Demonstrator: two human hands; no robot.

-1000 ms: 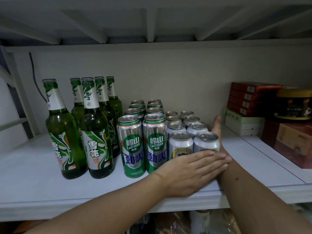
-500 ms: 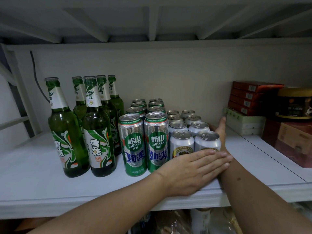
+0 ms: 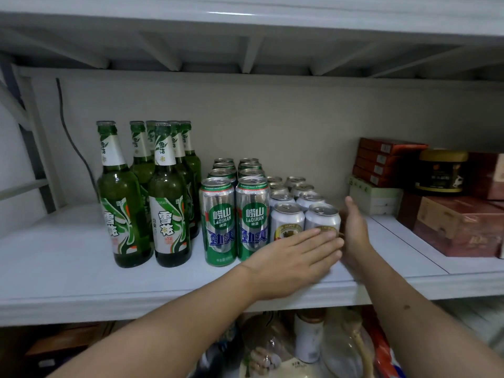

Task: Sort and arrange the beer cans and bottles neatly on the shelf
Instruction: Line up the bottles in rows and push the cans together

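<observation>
So the white shelf (image 3: 81, 271) takes up pretty much the whole view, with another shelf board overhead. Over at 3 o'clock there's a big reddish-brown box (image 3: 458, 227) sitting on it, and behind that, around 2 o'clock, a stack of red cartons (image 3: 387, 162) on top of a pale green box (image 3: 373, 197), plus a dark round tub with a gold lid (image 3: 441, 170).

At about 9 o'clock from the middle you've got the green glass bottles (image 3: 169, 211), six caps visible, standing upright in two rows running back toward the wall. Right beside them, dead center, are the tall green and silver cans (image 3: 219, 222), two columns going back, front pair labelled Laoshan. Just to the right of those, roughly 4 o'clock from center, are the short silver cans (image 3: 287, 222), also two columns deep and clearly lower than the tall ones.

Hands: the left hand (image 3: 294, 257) is flat, fingers straight and together, laid across the front of the short silver cans with the fingertips reaching the right front can. The right hand (image 3: 354, 230) is also flat and open, standing on edge at the right side of that same can, thumb up, palm facing the cans. Neither one is gripping anything.

Below the shelf, at 6 o'clock, some bagged stuff and a small white bottle (image 3: 306, 339) are showing, too dim to make out more.
</observation>
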